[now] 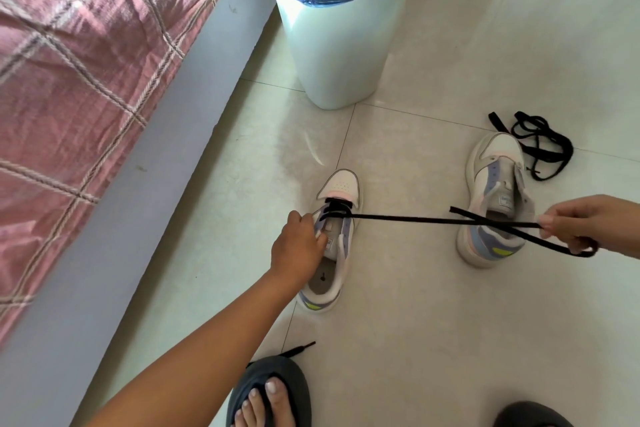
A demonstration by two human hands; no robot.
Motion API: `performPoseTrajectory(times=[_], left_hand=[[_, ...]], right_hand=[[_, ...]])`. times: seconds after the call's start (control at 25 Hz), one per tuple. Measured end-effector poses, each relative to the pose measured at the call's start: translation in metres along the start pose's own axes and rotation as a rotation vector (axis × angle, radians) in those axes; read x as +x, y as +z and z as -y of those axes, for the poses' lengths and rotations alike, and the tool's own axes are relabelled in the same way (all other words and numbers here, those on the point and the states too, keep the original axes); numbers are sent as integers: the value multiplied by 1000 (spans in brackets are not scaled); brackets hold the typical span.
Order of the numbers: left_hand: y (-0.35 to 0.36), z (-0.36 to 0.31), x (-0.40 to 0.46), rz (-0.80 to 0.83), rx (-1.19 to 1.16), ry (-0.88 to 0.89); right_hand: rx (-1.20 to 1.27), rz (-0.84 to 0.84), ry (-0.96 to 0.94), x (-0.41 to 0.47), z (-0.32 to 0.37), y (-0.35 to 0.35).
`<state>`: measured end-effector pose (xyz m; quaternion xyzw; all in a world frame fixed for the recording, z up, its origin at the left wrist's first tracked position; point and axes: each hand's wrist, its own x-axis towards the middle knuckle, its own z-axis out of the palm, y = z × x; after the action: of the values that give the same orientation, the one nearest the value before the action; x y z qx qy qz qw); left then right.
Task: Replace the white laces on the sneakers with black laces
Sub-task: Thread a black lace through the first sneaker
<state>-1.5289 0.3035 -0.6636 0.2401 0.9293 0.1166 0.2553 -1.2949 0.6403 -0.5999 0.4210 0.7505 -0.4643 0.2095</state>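
Two white sneakers with lilac panels stand on the tiled floor. The left sneaker [341, 184] has a black lace [408, 218] threaded through its lowest eyelets. My left hand [299, 243] grips this sneaker at its tongue and eyelet flap. The lace runs taut to the right, where my right hand [581, 224] pinches it, a loop hanging below the fingers. The right sneaker [495, 191] stands unlaced behind the stretched lace. A second black lace [540, 144] lies loose in a heap beyond that sneaker.
A white bin [341, 45] with a blue liner stands behind the sneakers. A bed with a pink checked cover [86, 62] fills the left side. My feet in dark slippers [270, 392] are at the bottom, with a black lace end [298, 349] beside them.
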Motion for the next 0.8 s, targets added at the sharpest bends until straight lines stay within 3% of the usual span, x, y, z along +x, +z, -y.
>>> performPoseTrajectory(times=[0.2,0.36,0.52,0.8], left_hand=[[-6,0,3,-5,-24,-45],[-15,9,12,-27,-9,-120],[-20,20,25,-64,11,-161],[-20,31,37,-47,33,-178]], right_hand=[[-513,-291,-378,-19,17,17],[-878,-636,-719,-11,9,4],[-845,-807,-570,-2,0,-25],[-717,-862,-115,17,-26,-61]])
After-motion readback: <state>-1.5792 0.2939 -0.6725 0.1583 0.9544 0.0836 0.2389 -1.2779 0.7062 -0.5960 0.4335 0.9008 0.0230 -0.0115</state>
